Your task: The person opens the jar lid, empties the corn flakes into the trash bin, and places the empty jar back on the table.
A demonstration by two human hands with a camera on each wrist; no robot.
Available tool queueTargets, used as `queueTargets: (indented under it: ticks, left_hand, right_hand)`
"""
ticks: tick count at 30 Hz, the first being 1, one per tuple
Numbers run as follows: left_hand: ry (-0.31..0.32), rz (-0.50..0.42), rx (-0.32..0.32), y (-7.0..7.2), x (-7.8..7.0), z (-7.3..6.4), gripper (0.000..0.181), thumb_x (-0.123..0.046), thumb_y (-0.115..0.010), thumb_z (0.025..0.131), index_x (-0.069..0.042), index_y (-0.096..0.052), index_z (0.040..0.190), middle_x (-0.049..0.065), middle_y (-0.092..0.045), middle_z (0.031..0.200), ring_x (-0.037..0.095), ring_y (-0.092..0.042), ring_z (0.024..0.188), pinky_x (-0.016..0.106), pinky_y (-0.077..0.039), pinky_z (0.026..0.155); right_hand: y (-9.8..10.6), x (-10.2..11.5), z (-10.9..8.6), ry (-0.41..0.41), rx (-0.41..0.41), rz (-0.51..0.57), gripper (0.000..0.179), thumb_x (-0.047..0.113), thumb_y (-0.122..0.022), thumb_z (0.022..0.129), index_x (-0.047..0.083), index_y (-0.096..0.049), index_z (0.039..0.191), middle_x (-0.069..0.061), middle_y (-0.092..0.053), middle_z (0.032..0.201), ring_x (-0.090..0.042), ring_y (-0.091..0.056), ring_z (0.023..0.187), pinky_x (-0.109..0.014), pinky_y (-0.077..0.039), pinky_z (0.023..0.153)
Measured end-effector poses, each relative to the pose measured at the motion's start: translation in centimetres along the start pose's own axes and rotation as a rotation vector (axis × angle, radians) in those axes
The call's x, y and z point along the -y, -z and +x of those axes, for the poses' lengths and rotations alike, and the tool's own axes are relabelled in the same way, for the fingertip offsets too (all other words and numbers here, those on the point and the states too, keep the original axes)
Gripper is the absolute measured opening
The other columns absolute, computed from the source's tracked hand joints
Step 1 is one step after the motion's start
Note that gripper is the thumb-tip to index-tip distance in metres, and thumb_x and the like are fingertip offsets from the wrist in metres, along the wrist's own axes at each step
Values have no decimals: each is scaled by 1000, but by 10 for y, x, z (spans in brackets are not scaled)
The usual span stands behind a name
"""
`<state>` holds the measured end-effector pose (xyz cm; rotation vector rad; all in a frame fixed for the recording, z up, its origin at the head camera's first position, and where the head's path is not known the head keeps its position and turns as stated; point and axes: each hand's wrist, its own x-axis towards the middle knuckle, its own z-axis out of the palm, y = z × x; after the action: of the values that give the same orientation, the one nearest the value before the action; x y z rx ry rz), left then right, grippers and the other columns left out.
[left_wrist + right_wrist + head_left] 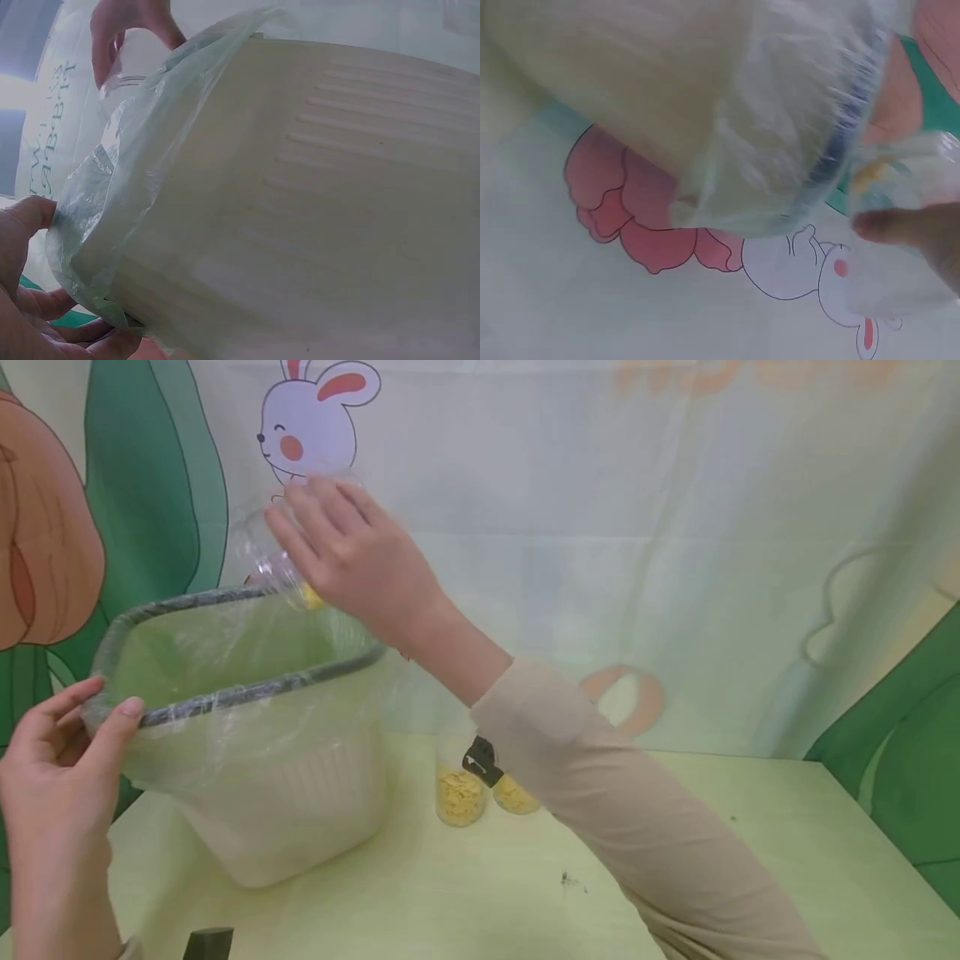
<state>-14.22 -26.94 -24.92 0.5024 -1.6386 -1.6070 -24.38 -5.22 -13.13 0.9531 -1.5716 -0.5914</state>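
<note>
A pale waste bin [300, 810] with a dark rim stands at the left of the table, lined with a clear plastic bag [217, 735]. My left hand [67, 768] grips its near-left rim through the bag, thumb on one side and fingers on the other. Over the bin's far side, my right hand [356, 547] holds a clear plastic jar [907, 281], tilted with its mouth toward the bin. A little yellow stuff [312, 597] shows near the jar's mouth. The bin's bottom is out of sight.
Two clear jars stand behind my right forearm: a left jar [460, 797] and a partly covered right jar [516, 795], both holding yellow flakes. Dark specks [567, 879] lie on the table [450, 893]. A printed cloth [510, 527] hangs behind.
</note>
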Motion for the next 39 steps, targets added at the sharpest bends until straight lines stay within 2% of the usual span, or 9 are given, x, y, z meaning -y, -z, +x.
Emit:
queueTargets:
  ticks: [2, 5, 8, 12, 15, 18, 25, 30, 39]
  left_hand:
    - [7, -30, 1, 0, 0, 0, 38, -17, -69, 81, -19, -60, 118, -9, -53, 99, 3, -49, 84, 11, -36, 69]
    - [2, 5, 0, 0, 0, 0, 38, -18, -69, 81, -20, -60, 118, -10, -52, 99, 3, -48, 83, 11, -35, 68]
    - [7, 43, 1, 0, -1, 0, 39, -19, -68, 81, -22, -60, 119, -10, -50, 100, 3, -45, 81, 12, -35, 67]
    - [32, -8, 6, 0, -3, 0, 39, -18, -69, 81, -21, -59, 119, -10, -51, 101, 3, -46, 85, 11, -36, 69]
    - [42, -63, 9, 1, -3, 0, 39, -16, -69, 80, -19, -59, 118, -9, -53, 102, 3, -48, 87, 9, -36, 70]
    - [34, -60, 18, 1, -3, 0, 39, -16, -68, 81, -20, -58, 119, -9, -52, 102, 3, -48, 87, 10, -35, 70]
    - [9, 13, 11, -1, -4, -3, 38, -19, -67, 83, -22, -58, 120, -11, -50, 100, 2, -45, 83, 10, -34, 70]
    - [-50, 138, 2, -4, -5, -5, 39, -23, -64, 84, -24, -57, 122, -14, -47, 99, 1, -43, 83, 13, -33, 72]
    - [-43, 156, 4, -2, -6, -7, 40, -23, -63, 85, -24, -55, 124, -15, -46, 99, 0, -43, 84, 14, -33, 75]
  right_hand:
    - [-2, 5, -2, 85, -4, 20, 46, -7, -22, 93, 6, -49, 128, -9, -54, 126, -24, -49, 116, -34, -37, 101]
    - [-6, 13, -6, 175, -11, 54, 45, -7, -21, 93, 7, -50, 126, -8, -55, 123, -23, -50, 114, -33, -37, 100]
    - [-6, 15, -7, 170, -19, 54, 47, -7, -19, 93, 7, -50, 125, -7, -55, 123, -23, -50, 114, -33, -36, 101]
    - [-3, 11, -6, 137, -46, 52, 47, -7, -18, 93, 6, -51, 124, -8, -56, 122, -24, -50, 115, -33, -37, 100]
    - [0, 6, -4, 59, -55, 17, 48, -6, -18, 93, 6, -50, 127, -10, -55, 125, -25, -49, 117, -34, -36, 101]
    - [2, 4, -2, -4, -54, -28, 48, -6, -19, 95, 7, -49, 130, -10, -53, 128, -25, -48, 119, -34, -35, 102]
    - [-1, 14, -7, 156, -6, 60, 45, -6, -24, 94, 8, -50, 128, -7, -55, 125, -23, -49, 117, -32, -35, 101]
    - [-4, 16, -12, 135, -4, 60, 43, -5, -26, 93, 7, -50, 126, -8, -54, 124, -24, -49, 116, -33, -36, 100]
    - [-3, 19, -17, 65, -42, 56, 43, -3, -25, 92, 7, -53, 123, -9, -56, 121, -25, -51, 114, -33, -37, 99]
